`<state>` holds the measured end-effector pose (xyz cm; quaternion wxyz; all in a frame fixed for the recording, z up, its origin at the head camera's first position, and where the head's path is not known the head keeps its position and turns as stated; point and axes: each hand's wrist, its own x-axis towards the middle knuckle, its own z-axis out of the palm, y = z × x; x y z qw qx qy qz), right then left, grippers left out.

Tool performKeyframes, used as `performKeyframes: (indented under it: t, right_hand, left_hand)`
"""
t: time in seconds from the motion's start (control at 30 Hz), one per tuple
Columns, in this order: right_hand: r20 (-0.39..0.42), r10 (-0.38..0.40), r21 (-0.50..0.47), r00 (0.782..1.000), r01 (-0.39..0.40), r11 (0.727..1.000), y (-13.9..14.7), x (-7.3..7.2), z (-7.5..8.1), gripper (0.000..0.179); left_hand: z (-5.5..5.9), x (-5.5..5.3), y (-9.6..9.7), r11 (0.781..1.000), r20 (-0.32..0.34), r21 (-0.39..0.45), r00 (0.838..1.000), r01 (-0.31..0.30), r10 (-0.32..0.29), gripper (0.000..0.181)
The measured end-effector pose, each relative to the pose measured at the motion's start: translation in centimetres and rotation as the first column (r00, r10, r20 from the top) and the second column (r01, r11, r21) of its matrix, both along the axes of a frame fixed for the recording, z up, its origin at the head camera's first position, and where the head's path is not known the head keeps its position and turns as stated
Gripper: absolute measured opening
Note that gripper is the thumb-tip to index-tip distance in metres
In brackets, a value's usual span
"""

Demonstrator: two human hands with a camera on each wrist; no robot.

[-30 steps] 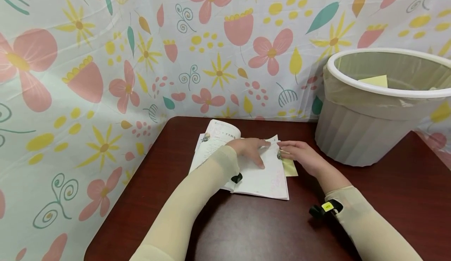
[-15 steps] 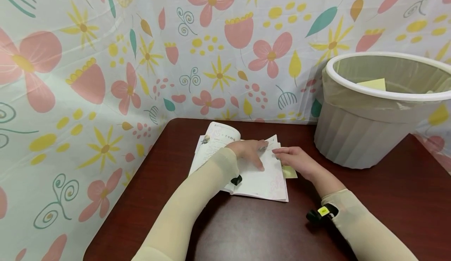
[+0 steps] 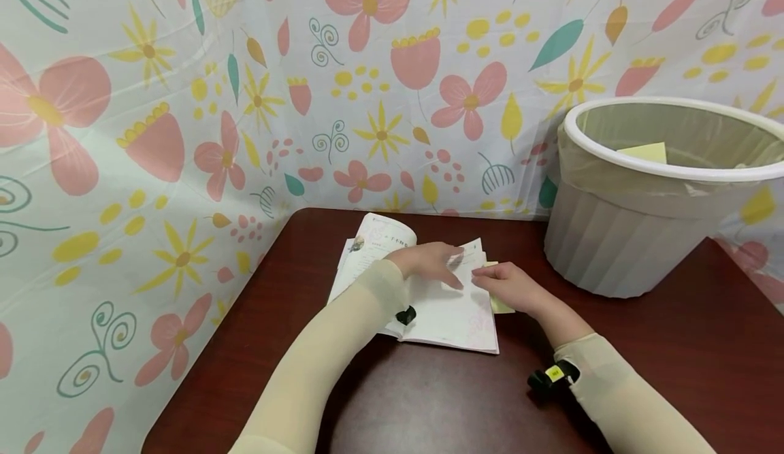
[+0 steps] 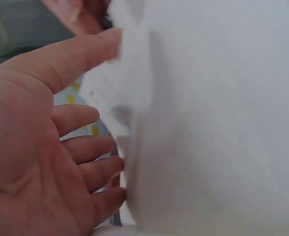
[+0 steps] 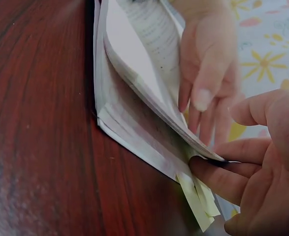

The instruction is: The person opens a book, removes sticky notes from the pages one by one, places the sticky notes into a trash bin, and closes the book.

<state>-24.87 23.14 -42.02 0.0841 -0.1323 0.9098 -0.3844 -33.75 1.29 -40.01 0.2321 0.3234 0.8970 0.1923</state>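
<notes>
An open book with printed pages lies on the dark red-brown table. My left hand reaches across its right-hand page, fingers spread. In the left wrist view, that hand's thumb and fingertips lie along the white page's edge. At the book's right edge is my right hand. The right wrist view shows a lifted stack of pages, with fingers of the right hand under its corner and the thumb apart from it. Pale yellow paper slips stick out from between the pages beside these fingers.
A grey waste bin with a white rim and a liner stands on the table at the right. Yellow paper shows inside it. Flower-patterned curtain hangs behind and left of the table.
My right hand has moved slightly left and down along the book's right edge, its fingers now drawn together. The left hand stays over the page. The head view has tilted slightly up.
</notes>
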Motion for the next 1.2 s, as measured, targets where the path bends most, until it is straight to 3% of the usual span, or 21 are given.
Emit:
performKeyframes:
  t: [0.27, 0.47, 0.83, 1.2]
  right_hand:
    - [0.026, -0.034, 0.043, 0.999, 0.033, 0.999, 0.0, 0.1, 0.1, 0.049]
    - [0.037, -0.045, 0.036, 0.998, 0.044, 0.998, 0.0, 0.1, 0.2, 0.049]
    - [0.013, -0.019, 0.009, 1.000, 0.019, 1.000, 0.0, 0.1, 0.2, 0.049]
    - [0.020, -0.023, -0.010, 1.000, 0.023, 1.000, 0.3, -0.2, -0.2, 0.049]
  left_hand:
    - [2.1, 1.1, -3.0, 0.990, 0.027, 0.139, 0.999, 0.020, -0.024, 0.085]
    - [2.2, 2.3, -5.7, 0.986, 0.023, 0.165, 0.999, 0.031, -0.035, 0.084]
    - [1.1, 5.3, -10.1, 0.979, 0.021, 0.205, 1.000, -0.002, -0.003, 0.079]
    - [-1.3, 5.7, -11.0, 0.987, -0.008, 0.158, 1.000, 0.008, -0.007, 0.081]
